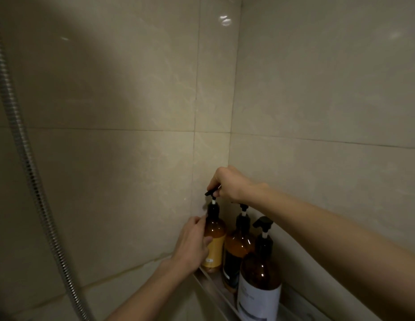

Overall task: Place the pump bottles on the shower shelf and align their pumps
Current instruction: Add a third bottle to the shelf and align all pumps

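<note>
Beige tiled walls (109, 135) meet in a corner, with a ribbed metal shower hose (28, 170) hanging at the left and the shower shelf (215, 290) fixed low in the corner. Three amber pump bottles stand upright in a row on it: the white-labelled bottle (260, 286) nearest, the dark-labelled bottle (236, 249) in the middle, the yellow-labelled bottle (214, 242) farthest. The left hand (192, 244) wraps its fingers round the yellow-labelled bottle's body, while the right hand (227, 184) pinches that bottle's black pump head (210, 193).

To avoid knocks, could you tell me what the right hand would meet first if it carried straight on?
The right hand pinches the pump head of the yellow-labelled bottle; past that, it would probably meet the tiled wall behind it, though depth is unclear.
</note>
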